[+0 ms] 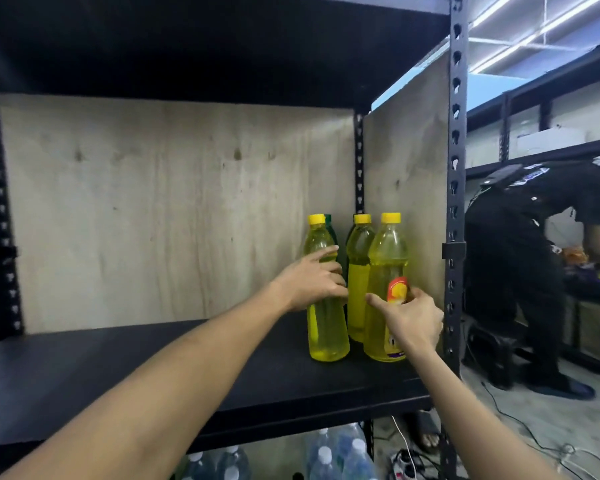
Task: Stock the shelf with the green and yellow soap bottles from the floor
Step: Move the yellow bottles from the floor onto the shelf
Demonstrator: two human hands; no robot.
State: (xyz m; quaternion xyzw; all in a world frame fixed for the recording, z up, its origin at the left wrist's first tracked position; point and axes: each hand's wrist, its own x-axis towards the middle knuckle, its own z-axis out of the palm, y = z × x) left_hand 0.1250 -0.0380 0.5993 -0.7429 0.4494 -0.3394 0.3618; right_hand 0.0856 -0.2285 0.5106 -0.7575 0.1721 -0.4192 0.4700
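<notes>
The black shelf [153,368], backed with plywood [170,209], carried stock at its right-hand corner only. By that measure the task was judged begun and well short of finished. No soap bottles could be seen on the floor, so the number left could not be established.

Three yellow soap bottles stood upright on the shelf: a front-left bottle [326,327], a front-right bottle [383,265] and a rear yellow bottle [359,251] between and behind them. A green bottle [330,220] showed only as a cap and a dark edge behind the front-left one.

The left hand [309,282] had its grip closed round the waist of the front-left bottle. The right hand [413,323] had its grip wrapped about the lower body of the front-right bottle. Both bottles appeared to rest on the shelf.

The front-right label [397,289] was red-orange and yellow, with a purple band at the base. No brand or writing was legible.
</notes>
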